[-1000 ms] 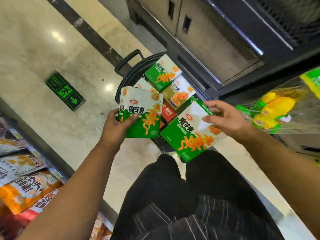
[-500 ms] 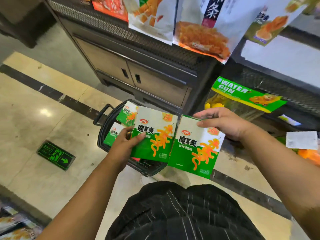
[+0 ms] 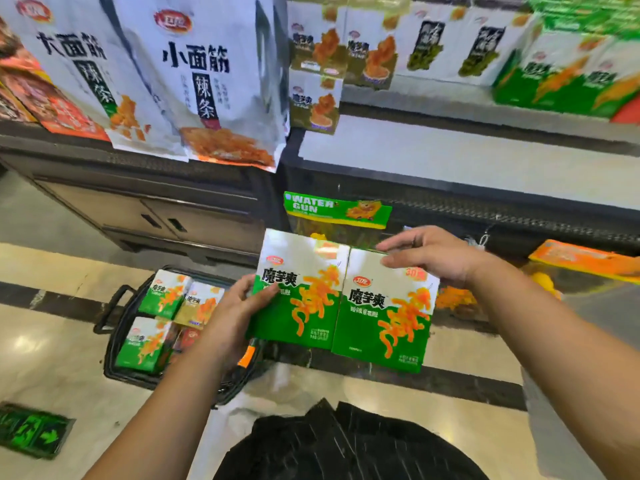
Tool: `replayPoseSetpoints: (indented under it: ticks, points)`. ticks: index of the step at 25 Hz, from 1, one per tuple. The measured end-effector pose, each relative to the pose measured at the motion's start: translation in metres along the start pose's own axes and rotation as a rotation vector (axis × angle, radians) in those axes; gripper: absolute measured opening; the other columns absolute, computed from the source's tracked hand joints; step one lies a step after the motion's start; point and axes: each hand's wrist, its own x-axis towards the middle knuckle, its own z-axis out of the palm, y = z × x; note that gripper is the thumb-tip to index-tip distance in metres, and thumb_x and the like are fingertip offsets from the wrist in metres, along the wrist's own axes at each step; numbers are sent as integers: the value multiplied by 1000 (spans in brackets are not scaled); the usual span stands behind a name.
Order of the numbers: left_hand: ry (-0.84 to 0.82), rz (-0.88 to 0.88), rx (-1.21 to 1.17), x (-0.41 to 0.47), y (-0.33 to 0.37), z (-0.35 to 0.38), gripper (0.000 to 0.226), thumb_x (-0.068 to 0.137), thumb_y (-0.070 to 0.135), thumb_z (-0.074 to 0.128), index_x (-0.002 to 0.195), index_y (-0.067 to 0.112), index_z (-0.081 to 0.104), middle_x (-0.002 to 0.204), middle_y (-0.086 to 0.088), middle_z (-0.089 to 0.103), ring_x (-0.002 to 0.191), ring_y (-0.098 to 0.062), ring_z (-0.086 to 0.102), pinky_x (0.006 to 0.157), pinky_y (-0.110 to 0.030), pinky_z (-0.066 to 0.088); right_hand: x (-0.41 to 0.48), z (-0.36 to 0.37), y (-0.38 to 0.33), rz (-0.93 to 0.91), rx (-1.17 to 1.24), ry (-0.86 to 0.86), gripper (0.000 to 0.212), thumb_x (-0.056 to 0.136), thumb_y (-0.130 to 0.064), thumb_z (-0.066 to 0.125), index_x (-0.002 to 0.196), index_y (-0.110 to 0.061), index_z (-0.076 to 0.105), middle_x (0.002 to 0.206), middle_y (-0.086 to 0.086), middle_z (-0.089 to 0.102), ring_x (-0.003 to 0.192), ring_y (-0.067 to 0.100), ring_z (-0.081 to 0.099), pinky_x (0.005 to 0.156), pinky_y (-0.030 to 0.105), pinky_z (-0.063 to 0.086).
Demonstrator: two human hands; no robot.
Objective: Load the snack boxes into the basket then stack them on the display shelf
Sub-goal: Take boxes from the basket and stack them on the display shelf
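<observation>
Your left hand (image 3: 230, 317) curls thumb and fingers round the side of one green snack box (image 3: 301, 292). Your right hand (image 3: 436, 259) pinches the top of the second box (image 3: 384, 313). They are held edge to edge, likely so both can be shelved together. Other snack boxes (image 3: 162, 296) lie in the basket (image 3: 131, 375) below the display shelf (image 3: 450, 157).

Single view, head-worn, wide lens. Faces the display shelf (image 3: 450, 157) ahead, pitched down to the floor (image 3: 52, 344). Left hand (image 3: 235, 317) and right hand (image 3: 433, 258) close in at mid-frame, holding left snack box (image 3: 298, 292) and right snack box (image 3: 384, 317) side by side. Basket (image 3: 110, 355) lower left on the floor, below the hands. Shelf stock along top edge blurred.
</observation>
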Motion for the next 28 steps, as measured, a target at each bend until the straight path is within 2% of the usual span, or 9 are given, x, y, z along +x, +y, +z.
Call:
replayPoseSetpoints:
  ticks: [3, 5, 7, 10, 13, 16, 18, 23, 28]
  points:
    - [-98, 26, 30, -1, 4, 60, 82, 49, 37, 94, 118, 7, 60, 107, -16, 72, 83, -23, 72, 63, -30, 58, -35, -53, 7, 5, -9, 46, 29, 76, -19, 78, 105, -19, 75, 101, -2, 75, 96, 15, 70, 91, 32, 51]
    - [-140, 52, 39, 1, 7, 96, 59, 65, 26, 85, 115, 8, 60, 104, -14, 72, 80, -20, 72, 63, -29, 58, -55, -85, 10, -9, 25, 72, 26, 81, -13, 74, 107, -14, 72, 97, 5, 76, 85, 15, 72, 78, 27, 55]
    - [-175, 64, 54, 4, 15, 128, 43, 74, 17, 76, 114, 10, 62, 106, -13, 72, 83, -21, 71, 67, -30, 59, -71, -112, 12, -25, 51, 100, 30, 75, -16, 76, 105, -15, 72, 95, 8, 76, 83, 17, 72, 76, 30, 55]
    - [-263, 76, 109, 11, 34, 167, 59, 65, 33, 86, 116, 13, 63, 109, -10, 73, 89, -24, 71, 68, -34, 58, -87, -146, 12, -28, 91, 154, 33, 76, -16, 76, 108, -15, 71, 91, 7, 76, 78, 17, 72, 69, 26, 55]
    - [-270, 53, 184, 28, 52, 193, 49, 70, 34, 75, 115, 20, 64, 104, -7, 74, 83, -27, 71, 69, -42, 53, -91, -174, 6, -50, 122, 194, 26, 84, -5, 69, 109, -9, 69, 83, 6, 75, 68, 13, 71, 56, 19, 53]
    - [-286, 29, 181, 56, 70, 218, 45, 69, 27, 71, 112, 17, 63, 97, -8, 74, 78, -27, 71, 69, -38, 55, -84, -200, -3, -68, 113, 222, 26, 84, -3, 68, 109, -6, 70, 87, 7, 75, 69, 11, 71, 57, 19, 54]
    - [-293, 37, 182, 77, 82, 239, 48, 70, 24, 80, 114, 14, 62, 98, -11, 74, 82, -29, 72, 76, -42, 55, -74, -220, -9, -70, 111, 239, 27, 82, -4, 71, 109, -7, 70, 87, 7, 76, 72, 13, 71, 61, 21, 55]
    - [-300, 66, 224, 144, 110, 287, 81, 61, 48, 84, 129, 16, 54, 113, -10, 73, 99, -31, 71, 91, -55, 53, -40, -280, -30, -95, -32, 299, 34, 80, -14, 76, 112, -21, 70, 104, -1, 75, 93, 11, 71, 73, 14, 52]
    - [-320, 89, 272, 203, 137, 324, 53, 71, 39, 71, 117, 17, 59, 107, -9, 74, 97, -31, 72, 89, -54, 54, -3, -331, -42, -113, -75, 420, 46, 76, -14, 81, 118, -26, 66, 119, -4, 64, 101, 13, 67, 77, 21, 57]
